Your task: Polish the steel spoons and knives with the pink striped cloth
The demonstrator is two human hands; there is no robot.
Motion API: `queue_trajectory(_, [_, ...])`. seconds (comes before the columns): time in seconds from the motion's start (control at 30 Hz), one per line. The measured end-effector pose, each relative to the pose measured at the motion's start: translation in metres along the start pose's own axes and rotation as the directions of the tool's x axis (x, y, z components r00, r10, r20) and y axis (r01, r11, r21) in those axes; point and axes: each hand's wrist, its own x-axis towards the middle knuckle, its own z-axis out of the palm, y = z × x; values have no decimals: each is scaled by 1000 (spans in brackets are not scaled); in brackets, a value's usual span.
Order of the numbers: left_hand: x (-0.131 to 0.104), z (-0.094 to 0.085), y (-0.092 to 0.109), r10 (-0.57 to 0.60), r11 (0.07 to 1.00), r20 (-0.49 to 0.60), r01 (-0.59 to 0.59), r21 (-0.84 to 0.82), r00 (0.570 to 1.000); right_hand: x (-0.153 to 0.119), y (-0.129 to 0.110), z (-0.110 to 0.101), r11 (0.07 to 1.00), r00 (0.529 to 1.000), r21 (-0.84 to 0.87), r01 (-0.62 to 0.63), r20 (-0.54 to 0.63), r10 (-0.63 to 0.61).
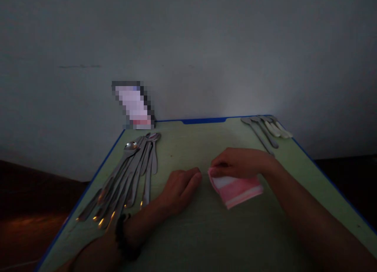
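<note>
My right hand [238, 162] is closed on a folded pink and white striped cloth [238, 191], which hangs below the fingers above the table. Close by on its left, my left hand [182, 189] has its fingers curled over. Whatever it may hold is hidden from this angle. Left of that hand lies a spread pile of metal spoons [129, 173], handles toward me; the wrist with a dark beaded bracelet [126, 236] is beside their handle ends.
The pale green table [191, 146] has a blue edge and stands against a grey wall [206, 48]. At the back left a blurred-out phone-like device [134, 105] leans on the wall. Spoons [260, 130] and white-handled cutlery [275, 128] lie at the back right.
</note>
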Motion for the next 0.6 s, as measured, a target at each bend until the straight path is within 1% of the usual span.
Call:
queue_trajectory(0.1, [0, 0, 0, 19, 999, 30, -20, 35, 999, 10, -4, 8, 998, 998, -6, 60, -13, -60])
queue_trajectory(0.2, [1, -1, 2, 14, 1000, 41, -15, 21, 999, 9, 3, 7, 995, 997, 63, 77, 17, -78])
queue_trajectory(0.3, [3, -5, 4, -36, 997, 19, 37, -63, 999, -8, 20, -4, 984, 993, 179, 3, 114, -24])
queue_trajectory(0.4, [5, -8, 4, -101, 973, -4, 98, -208, 995, -31, 39, -18, 958, 987, 255, -130, 124, 101])
queue_trajectory(0.43, [5, -8, 3, -126, 957, -21, 116, -266, 992, -37, 44, -21, 949, 986, 273, -159, 101, 136])
queue_trajectory(0.5, [7, -6, -1, -187, 891, -77, 136, -432, 979, -44, 50, -24, 933, 985, 318, -169, 77, 152])
queue_trajectory(0.53, [8, -4, -3, -218, 832, -112, 124, -541, 970, -44, 51, -24, 926, 987, 341, -162, 70, 146])
queue_trajectory(0.6, [9, -1, -6, -255, 668, -170, 47, -742, 952, -40, 52, -22, 914, 990, 380, -141, 58, 129])
